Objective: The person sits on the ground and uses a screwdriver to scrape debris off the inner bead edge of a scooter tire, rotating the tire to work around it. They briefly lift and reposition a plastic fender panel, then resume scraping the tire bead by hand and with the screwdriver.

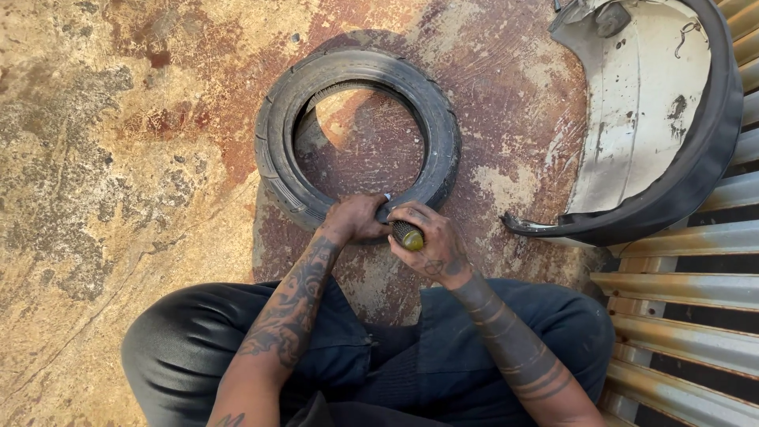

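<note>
1. Small black tyre (278, 142) lies flat on stained concrete floor (118, 198), just ahead of the person's knees.
2. Left hand (356, 220) rests on tyre's near edge, grip clenched over the rubber.
3. Right hand (433, 241) grip clenched around a yellow-green tool handle (409, 236), touching tyre.
4. White mudguard (640, 103) at right, beside corrugated sheet (688, 316).

Taking the black tyre (357, 134) as landmark: to its left and beyond its far edge the stained floor (103, 158) lies bare, so a hand could pass there freely, and the round opening inside the tyre is open floor too. To its right, a narrow strip of floor ends at a curved white mudguard (640, 119), with corrugated metal sheeting (696, 316) behind that. Its near side is taken up by the left hand (356, 220), the right hand (431, 237) gripping a yellow-green tool handle (409, 236), and the person's knees (237, 348).
</note>
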